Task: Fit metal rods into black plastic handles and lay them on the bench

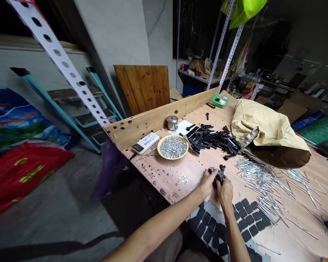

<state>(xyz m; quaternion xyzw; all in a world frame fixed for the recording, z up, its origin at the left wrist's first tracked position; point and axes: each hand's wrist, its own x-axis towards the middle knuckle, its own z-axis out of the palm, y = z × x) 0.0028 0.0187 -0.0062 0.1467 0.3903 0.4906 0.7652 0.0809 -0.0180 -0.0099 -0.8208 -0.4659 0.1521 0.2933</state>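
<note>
My left hand (207, 182) and my right hand (225, 189) meet over the near part of the wooden table (289, 236). Both are closed on a small black plastic part (218, 174) held between them. Loose small washers (182, 179) lie just left of my left hand. Right of my right hand spreads a heap of thin metal rods (265, 178). A pile of black parts (213, 140) sits farther back on the table.
A yellow dish of silver nuts (172, 147), a small scale (145, 142) and a metal cup (172, 122) stand at the back left. A big brown paper sack (268, 131) lies at the right. Black pads (235, 218) cover the near edge.
</note>
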